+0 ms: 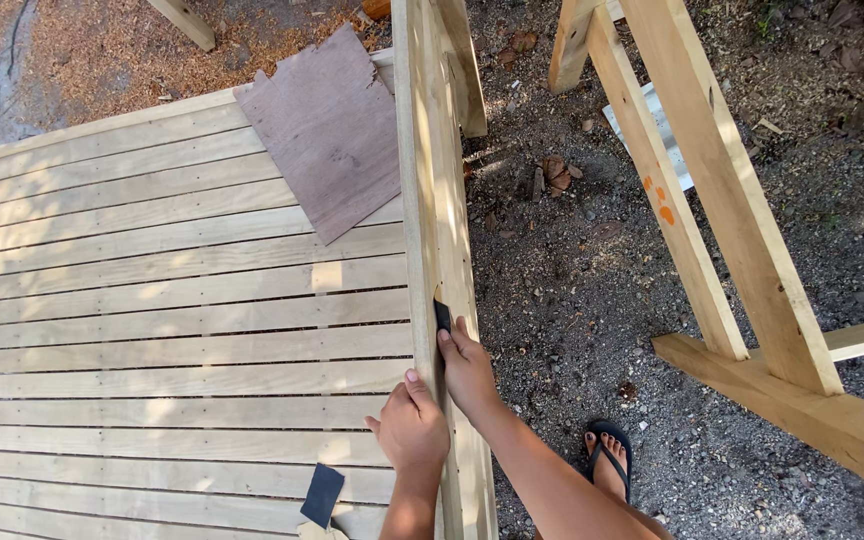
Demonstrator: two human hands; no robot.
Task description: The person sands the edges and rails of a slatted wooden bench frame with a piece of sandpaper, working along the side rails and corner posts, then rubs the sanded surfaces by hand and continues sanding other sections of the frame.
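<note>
My right hand (468,368) presses a small dark piece of sandpaper (442,315) against the inner edge of a pale upright wooden rail (432,190) that runs along the right side of a slatted wooden deck (152,330). My left hand (410,430) grips the same rail just below, fingers wrapped around its left face. Both forearms come up from the bottom edge.
A brown plywood sheet (327,130) lies on the deck near the rail. Another dark sandpaper piece (323,495) rests on the slats by my left wrist. Right of the rail is gravel ground, my foot in a black flip-flop (609,462), and a timber frame (732,220).
</note>
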